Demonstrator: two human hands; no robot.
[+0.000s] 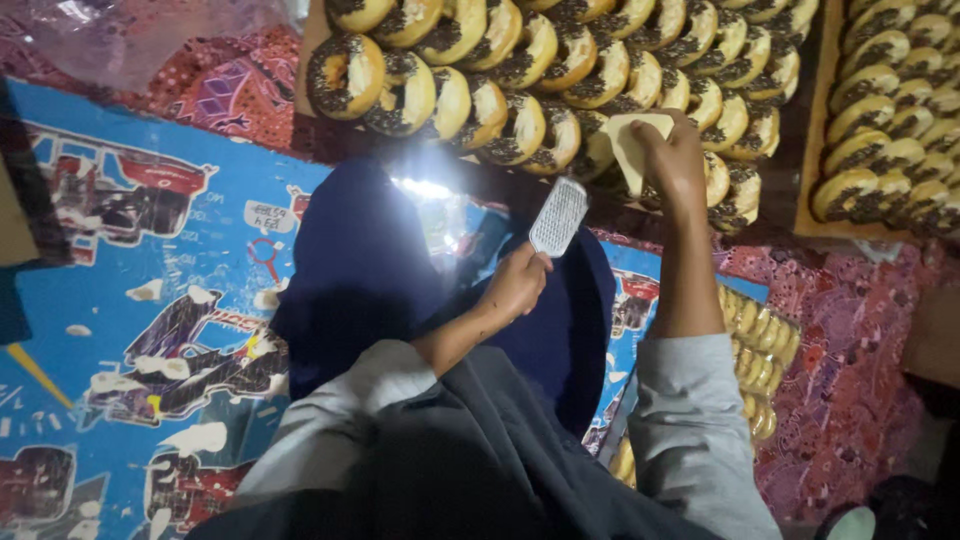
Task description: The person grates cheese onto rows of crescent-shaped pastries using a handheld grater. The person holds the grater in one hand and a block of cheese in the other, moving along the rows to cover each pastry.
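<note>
Left hand: the left hand [515,285] was closed around the handle of a small metal grater [559,216]; the perforated face tilted up toward the other hand, seemingly so a block could be drawn across it.
Right hand: the right hand [672,160] was stretched forward and clamped on a pale wedge-shaped block [630,145], likely cheese; it was held over the doughnuts, just beyond the grater's tip, not clearly touching it.
Grater and block: both sat in the air over the near edge of the middle tray [312,45]; that position would have let shavings drop onto the rows below.
Doughnuts: the doughnuts [520,75] stood on edge in close overlapping rows, topped with dark sprinkles over pale icing; packing them so fitted many on one tray and kept the tops exposed.
Second tray: a second tray [822,110] at the right edge held similar doughnuts, equally tight.
Floor: a blue printed mat [140,300] covered the floor at the left, flecked with pale scraps; a red patterned cloth [850,370] lay at the right.
Lower right: a stack of plain yellowish rings [760,350] lay beside the right forearm; whether they were untopped doughnuts I could not tell.
Clothing: dark blue fabric [360,260] and grey sleeves [690,420] filled the centre.
</note>
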